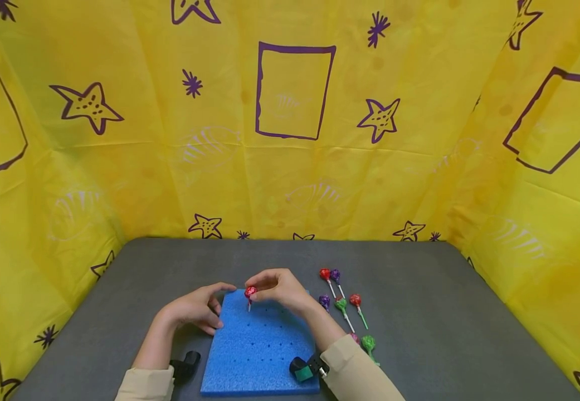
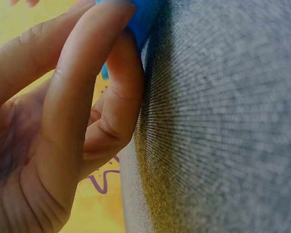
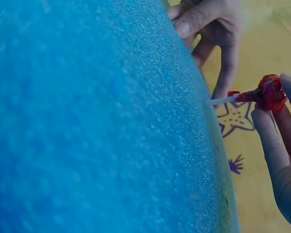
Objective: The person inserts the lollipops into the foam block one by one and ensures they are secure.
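Blue foam board (image 1: 239, 379) lies with grey desk (image 1: 460, 312) beyond its left, far and right edges. Left hand (image 1: 196, 307) touches its left edge, fingers loosely bent; right hand (image 1: 286, 288) pinches 1 red lollipop (image 1: 250, 291) over its far-left part, near-upright, stick down. Rightward lie 7 loose lollipops (image 1: 340, 304): 2 red, 2 purple, 2 green, 1 pink.

Nearer purple lollipop (image 1: 324, 301): stick hidden behind right forearm (image 1: 326, 326)
Pink lollipop (image 1: 354, 337): partly behind right sleeve (image 1: 360, 367)
Blue board (image 3: 97, 116): blurred, cut off in right wrist view
Held red lollipop (image 3: 273, 92): tip's insertion unclear
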Tool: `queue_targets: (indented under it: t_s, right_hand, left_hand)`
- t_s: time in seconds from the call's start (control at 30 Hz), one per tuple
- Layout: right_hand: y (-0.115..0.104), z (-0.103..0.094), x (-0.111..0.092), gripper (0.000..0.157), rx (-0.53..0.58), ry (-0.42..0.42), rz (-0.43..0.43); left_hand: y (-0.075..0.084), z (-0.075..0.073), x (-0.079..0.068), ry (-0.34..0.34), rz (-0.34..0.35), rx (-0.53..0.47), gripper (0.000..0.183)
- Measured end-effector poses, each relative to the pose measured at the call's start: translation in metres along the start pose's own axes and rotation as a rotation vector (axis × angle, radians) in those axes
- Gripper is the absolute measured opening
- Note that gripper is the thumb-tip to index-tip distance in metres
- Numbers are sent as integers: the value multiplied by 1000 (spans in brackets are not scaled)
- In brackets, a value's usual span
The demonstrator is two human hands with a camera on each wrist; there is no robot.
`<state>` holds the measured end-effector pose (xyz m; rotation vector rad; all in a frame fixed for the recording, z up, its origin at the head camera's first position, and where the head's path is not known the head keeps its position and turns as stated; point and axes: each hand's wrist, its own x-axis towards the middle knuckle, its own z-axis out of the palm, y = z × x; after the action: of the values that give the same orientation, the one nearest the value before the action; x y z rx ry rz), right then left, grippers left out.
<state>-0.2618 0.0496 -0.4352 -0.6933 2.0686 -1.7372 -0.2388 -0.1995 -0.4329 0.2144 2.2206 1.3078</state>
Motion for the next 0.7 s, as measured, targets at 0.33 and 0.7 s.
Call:
queue_targets:
  t_s: [0.33,0.7]
  right_hand:
    - [-2,-5,1,28,-26,16,-3]
    - [1,-8,3,30,-42,21,-6]
  left_hand:
    - [1,-1,-1,-8,7,-1,77]
    - [0,-1,-1,-3,-6,2,76]
